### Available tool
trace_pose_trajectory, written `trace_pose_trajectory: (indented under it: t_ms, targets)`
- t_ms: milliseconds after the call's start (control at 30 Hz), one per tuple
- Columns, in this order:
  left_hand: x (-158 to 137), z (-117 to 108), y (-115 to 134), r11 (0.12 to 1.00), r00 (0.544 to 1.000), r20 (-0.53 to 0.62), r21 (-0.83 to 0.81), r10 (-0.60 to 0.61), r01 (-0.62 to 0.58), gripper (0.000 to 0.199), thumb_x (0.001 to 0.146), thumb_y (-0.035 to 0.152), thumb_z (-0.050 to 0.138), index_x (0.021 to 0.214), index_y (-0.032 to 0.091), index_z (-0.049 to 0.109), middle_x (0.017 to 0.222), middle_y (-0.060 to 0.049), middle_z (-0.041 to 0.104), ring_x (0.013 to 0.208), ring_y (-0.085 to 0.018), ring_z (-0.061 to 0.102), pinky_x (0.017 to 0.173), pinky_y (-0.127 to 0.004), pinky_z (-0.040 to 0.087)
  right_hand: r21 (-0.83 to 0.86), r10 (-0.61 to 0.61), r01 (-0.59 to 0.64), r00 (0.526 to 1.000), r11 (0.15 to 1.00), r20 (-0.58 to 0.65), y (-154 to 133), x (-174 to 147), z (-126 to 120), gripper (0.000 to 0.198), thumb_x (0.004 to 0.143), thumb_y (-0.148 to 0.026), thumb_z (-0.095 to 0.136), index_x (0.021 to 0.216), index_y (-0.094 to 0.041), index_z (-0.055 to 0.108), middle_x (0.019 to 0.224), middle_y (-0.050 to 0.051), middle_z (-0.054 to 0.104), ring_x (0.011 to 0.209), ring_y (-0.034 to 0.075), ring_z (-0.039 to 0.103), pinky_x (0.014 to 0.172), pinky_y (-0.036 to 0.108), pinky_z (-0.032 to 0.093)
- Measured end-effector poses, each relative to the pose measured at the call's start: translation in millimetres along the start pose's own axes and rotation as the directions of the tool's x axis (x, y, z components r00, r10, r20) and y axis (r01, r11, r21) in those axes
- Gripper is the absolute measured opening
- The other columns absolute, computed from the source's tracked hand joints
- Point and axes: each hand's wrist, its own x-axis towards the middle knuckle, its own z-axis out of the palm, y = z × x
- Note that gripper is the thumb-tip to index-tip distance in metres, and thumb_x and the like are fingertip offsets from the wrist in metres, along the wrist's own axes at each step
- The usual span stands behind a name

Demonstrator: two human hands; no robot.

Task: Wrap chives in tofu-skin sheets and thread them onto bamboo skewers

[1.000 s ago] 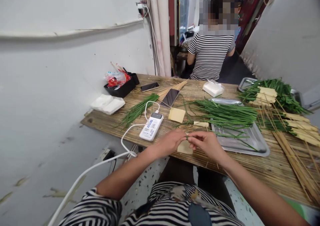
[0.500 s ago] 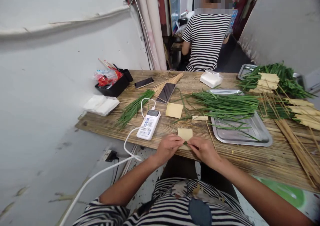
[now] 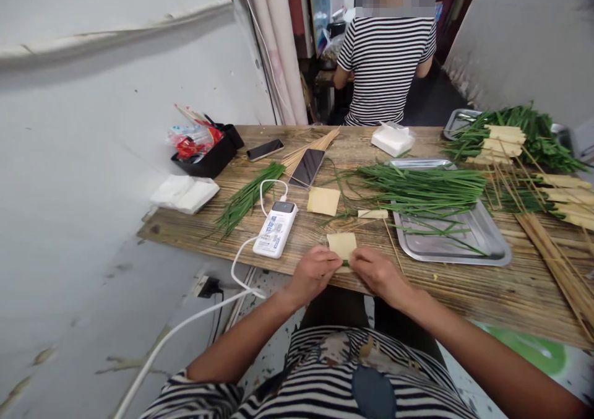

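Note:
My left hand [image 3: 317,270] and my right hand [image 3: 378,273] meet at the table's front edge, fingers pinched. Between them is a short bundle of green chives [image 3: 344,263], one end at each hand's fingertips. It lies across a pale yellow square sheet [image 3: 342,246], which looks like tofu skin; the sheet's far part lies flat, and its near part is mostly hidden by my hands. Farther back are a second square sheet [image 3: 323,201] and a narrow rolled sheet [image 3: 372,214]. A thin wooden skewer [image 3: 393,246] lies right of my hands.
On the wooden table [image 3: 445,286], a metal tray [image 3: 457,255] holds long chives [image 3: 427,187]. Left are a white power bank [image 3: 275,230] with cable, cut chives [image 3: 253,197] and two phones. Skewered rolls [image 3: 503,140] and loose skewers [image 3: 552,261] lie right. Another person [image 3: 387,66] faces away behind.
My fingers have shifted slightly along the chive bundle, and more green shows between them. The whole view has tilted a little; the other things keep their places.

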Motion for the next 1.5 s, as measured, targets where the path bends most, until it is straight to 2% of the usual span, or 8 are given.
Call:
trace_pose_trajectory:
  t_ms: [300, 567, 667, 800, 1000, 1200, 1333, 1500]
  targets:
    - [-3.2, -0.6, 3.5, 0.947, 0.978, 0.210, 0.311, 0.011, -0.078, 0.021, 0.093, 0.015, 0.041, 0.090, 0.013, 0.062, 0.086, -0.007, 0.061, 0.080, -0.017, 0.050, 0.075, -0.030, 0.043, -0.120, -0.183, 0.212, 0.959, 0.970, 0.217, 1.7, 6.9, -17.4, 0.023, 0.096, -0.017, 0.036, 0.089, -0.016, 0.058, 0.087, 0.006, 0.055, 0.081, 0.017, 0.047, 0.069, 0.028, 0.036]
    - [1.5, -7.8, 7.5, 0.935, 0.939, 0.344, 0.333, -0.001, -0.121, 0.022, 0.094, 0.026, 0.044, 0.094, 0.012, 0.060, 0.086, -0.008, 0.058, 0.081, -0.019, 0.050, 0.073, -0.032, 0.043, -0.174, -0.172, 0.214, 0.959, 0.961, 0.225, -0.6, 3.9, -18.7, 0.018, 0.095, -0.016, 0.037, 0.092, -0.015, 0.055, 0.086, 0.006, 0.056, 0.079, 0.017, 0.048, 0.073, 0.029, 0.036]
    - [1.6, -8.5, 10.9, 0.942, 0.945, 0.326, 0.327, -0.034, -0.079, 0.022, 0.091, 0.033, 0.050, 0.095, 0.014, 0.061, 0.087, -0.008, 0.058, 0.082, -0.020, 0.051, 0.073, -0.032, 0.045, -0.203, -0.220, 0.262, 0.953, 0.943, 0.211, 2.4, 6.1, -15.7, 0.023, 0.095, -0.016, 0.034, 0.088, -0.015, 0.056, 0.083, 0.007, 0.055, 0.076, 0.017, 0.048, 0.073, 0.030, 0.037]
    - [1.5, -4.1, 16.1, 0.944, 0.971, 0.225, 0.330, -0.077, -0.001, 0.019, 0.094, 0.022, 0.044, 0.093, 0.015, 0.062, 0.085, -0.007, 0.060, 0.081, -0.017, 0.052, 0.074, -0.030, 0.045, -0.189, -0.277, 0.309, 0.945, 0.932, 0.176, 5.9, 7.9, -14.4, 0.026, 0.096, -0.018, 0.033, 0.084, -0.015, 0.056, 0.079, 0.006, 0.054, 0.072, 0.017, 0.046, 0.069, 0.029, 0.036]
    - [-8.5, 5.7, 21.3, 0.920, 0.989, 0.121, 0.392, -0.083, 0.030, 0.021, 0.095, 0.019, 0.042, 0.097, 0.014, 0.062, 0.086, -0.008, 0.063, 0.082, -0.017, 0.053, 0.075, -0.031, 0.045, -0.213, -0.239, 0.266, 0.960, 0.940, 0.147, 4.5, 3.7, -10.4, 0.026, 0.097, -0.018, 0.033, 0.085, -0.015, 0.056, 0.078, 0.005, 0.055, 0.073, 0.017, 0.046, 0.071, 0.030, 0.036]
    - [-25.4, 13.9, 19.3, 0.914, 0.998, -0.015, 0.400, -0.063, 0.064, 0.021, 0.094, 0.019, 0.044, 0.100, 0.019, 0.064, 0.091, -0.006, 0.067, 0.087, -0.017, 0.055, 0.077, -0.032, 0.042, -0.088, -0.219, 0.234, 0.964, 0.968, 0.148, 8.3, 4.7, -11.5, 0.028, 0.097, -0.021, 0.033, 0.085, -0.016, 0.059, 0.080, 0.006, 0.055, 0.074, 0.016, 0.046, 0.069, 0.028, 0.036]
    - [-15.1, 5.7, 21.0, 0.918, 0.979, -0.015, 0.345, -0.203, 0.196, 0.021, 0.093, 0.024, 0.049, 0.088, 0.021, 0.069, 0.084, -0.004, 0.068, 0.086, -0.017, 0.054, 0.076, -0.032, 0.039, 0.044, -0.228, 0.224, 0.968, 0.974, 0.107, 9.2, 8.6, -13.3, 0.032, 0.095, -0.019, 0.038, 0.071, -0.017, 0.060, 0.076, 0.004, 0.054, 0.073, 0.015, 0.046, 0.065, 0.026, 0.035]
    - [4.9, -9.5, 15.8, 0.934, 0.929, 0.171, 0.200, -0.329, 0.295, 0.022, 0.088, 0.028, 0.057, 0.075, 0.021, 0.072, 0.074, -0.002, 0.067, 0.077, -0.016, 0.053, 0.074, -0.033, 0.034, 0.211, -0.068, 0.033, 0.985, 0.977, 0.158, 9.2, 18.9, -20.4, 0.025, 0.085, -0.014, 0.053, 0.062, -0.016, 0.065, 0.070, 0.002, 0.055, 0.066, 0.012, 0.049, 0.060, 0.024, 0.034]
